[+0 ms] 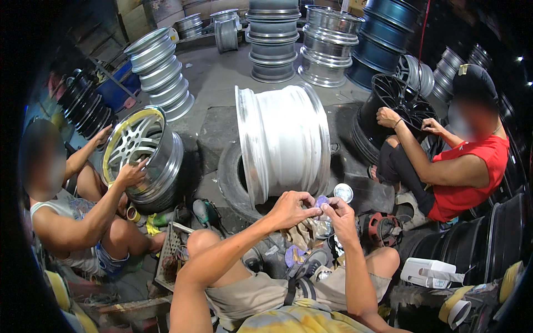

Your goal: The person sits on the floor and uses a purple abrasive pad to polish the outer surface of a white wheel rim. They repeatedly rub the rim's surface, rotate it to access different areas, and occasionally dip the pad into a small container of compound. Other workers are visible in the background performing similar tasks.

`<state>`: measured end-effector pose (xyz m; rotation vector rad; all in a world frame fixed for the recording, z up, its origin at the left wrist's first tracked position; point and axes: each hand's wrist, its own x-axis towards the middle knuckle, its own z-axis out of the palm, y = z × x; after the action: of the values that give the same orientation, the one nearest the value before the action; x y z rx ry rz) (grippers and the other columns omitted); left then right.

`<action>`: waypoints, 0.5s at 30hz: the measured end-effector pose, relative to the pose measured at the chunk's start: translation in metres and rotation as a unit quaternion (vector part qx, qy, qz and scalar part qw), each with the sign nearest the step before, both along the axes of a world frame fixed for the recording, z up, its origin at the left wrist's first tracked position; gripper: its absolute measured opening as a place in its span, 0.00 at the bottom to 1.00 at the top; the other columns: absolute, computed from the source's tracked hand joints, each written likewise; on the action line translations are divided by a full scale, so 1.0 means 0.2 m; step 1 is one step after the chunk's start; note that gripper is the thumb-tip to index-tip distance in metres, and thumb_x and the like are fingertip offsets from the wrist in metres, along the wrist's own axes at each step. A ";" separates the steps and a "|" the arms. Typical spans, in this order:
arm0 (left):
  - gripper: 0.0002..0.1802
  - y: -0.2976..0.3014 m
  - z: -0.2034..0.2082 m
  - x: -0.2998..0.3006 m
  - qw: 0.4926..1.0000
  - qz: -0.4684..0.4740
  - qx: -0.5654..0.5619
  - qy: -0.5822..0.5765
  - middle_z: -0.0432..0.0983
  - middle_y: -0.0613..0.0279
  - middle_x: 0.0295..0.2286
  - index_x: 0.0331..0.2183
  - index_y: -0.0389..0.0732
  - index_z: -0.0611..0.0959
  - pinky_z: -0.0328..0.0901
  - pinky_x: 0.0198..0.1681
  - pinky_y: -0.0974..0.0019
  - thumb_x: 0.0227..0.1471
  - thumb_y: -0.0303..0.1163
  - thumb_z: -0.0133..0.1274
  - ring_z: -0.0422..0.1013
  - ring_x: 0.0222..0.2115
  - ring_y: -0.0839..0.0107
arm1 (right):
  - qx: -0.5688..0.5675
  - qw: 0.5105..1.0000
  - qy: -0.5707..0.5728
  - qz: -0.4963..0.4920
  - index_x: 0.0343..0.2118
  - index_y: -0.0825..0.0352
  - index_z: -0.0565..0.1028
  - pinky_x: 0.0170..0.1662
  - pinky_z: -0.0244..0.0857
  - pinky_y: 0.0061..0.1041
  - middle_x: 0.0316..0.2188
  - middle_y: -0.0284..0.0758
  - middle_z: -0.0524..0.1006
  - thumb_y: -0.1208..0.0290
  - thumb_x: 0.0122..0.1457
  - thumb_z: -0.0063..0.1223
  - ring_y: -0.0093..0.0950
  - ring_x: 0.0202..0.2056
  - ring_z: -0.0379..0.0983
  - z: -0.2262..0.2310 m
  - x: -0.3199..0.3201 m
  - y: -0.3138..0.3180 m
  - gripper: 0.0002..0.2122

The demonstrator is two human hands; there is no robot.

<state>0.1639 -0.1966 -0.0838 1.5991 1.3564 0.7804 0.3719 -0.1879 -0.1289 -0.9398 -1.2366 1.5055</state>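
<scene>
Left hand (pixel 291 206): extended from the lower edge, pinching one side of a small, thin purple piece (pixel 321 201) between thumb and bent fingers
Right hand (pixel 340 213): just beside the left, pinching the other side of the same piece between thumb and fingertip
Purple piece: held up above the lap, in front of the lower edge of a big silver-white metal wheel barrel (pixel 286 139); partly covered by fingertips, exact outline hard to tell
Wheel barrel: turned on its side over a black rubber tyre (pixel 227 176), apart from both hands
Under the hands: crumpled tan cloth (pixel 300 235) and a flat purple sheet (pixel 293 255), with a round pale-topped tin (pixel 343 192) just beyond the right hand
Floor tools: dark green hand tool (pixel 205 212) near the left knee, rounded red-and-black tool (pixel 383 227) to the right of the right forearm
Left neighbour: seated person in a white sleeveless top (pixel 66 222), both hands at a silver spoked wheel with yellow-edged rim (pixel 169 158)
Right neighbour: seated person in a red sleeveless top (pixel 472 177), both hands at a glossy black spoked wheel (pixel 411 108)
Behind: upright stacks of silver metal rims (pixel 272 50), plus a dark blue stack (pixel 383 44)
Lower right: white carton (pixel 426 272) beside black rims (pixel 461 250)
</scene>
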 end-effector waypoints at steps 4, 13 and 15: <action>0.21 0.02 -0.04 -0.06 0.995 0.003 0.098 -0.037 0.81 0.63 0.32 0.42 0.35 0.85 0.70 0.40 0.67 0.52 0.39 0.69 0.72 0.34 0.78 | -0.008 0.995 -0.047 0.083 0.44 0.71 0.78 0.43 0.70 0.20 0.37 0.30 0.81 0.75 0.66 0.59 0.17 0.37 0.76 0.03 0.04 0.01 0.08; 0.12 0.06 -0.04 -0.03 0.976 0.072 -0.043 -0.202 0.80 0.69 0.25 0.34 0.34 0.88 0.66 0.34 0.71 0.55 0.35 0.67 0.69 0.29 0.83 | -0.048 0.999 0.026 0.004 0.45 0.69 0.78 0.44 0.70 0.20 0.38 0.29 0.81 0.73 0.62 0.65 0.18 0.39 0.75 0.01 0.05 0.05 0.11; 0.13 0.07 -0.06 -0.03 0.969 0.091 -0.073 -0.216 0.80 0.67 0.25 0.34 0.33 0.88 0.67 0.34 0.71 0.54 0.35 0.67 0.70 0.29 0.84 | -0.050 0.998 0.045 -0.007 0.43 0.68 0.79 0.42 0.68 0.19 0.37 0.28 0.81 0.72 0.63 0.64 0.17 0.37 0.74 -0.01 0.04 0.04 0.09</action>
<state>0.1578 -0.1823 -0.0955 1.1174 1.2157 1.0445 0.3805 -0.1791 -0.1307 -0.9324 -1.0964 1.5932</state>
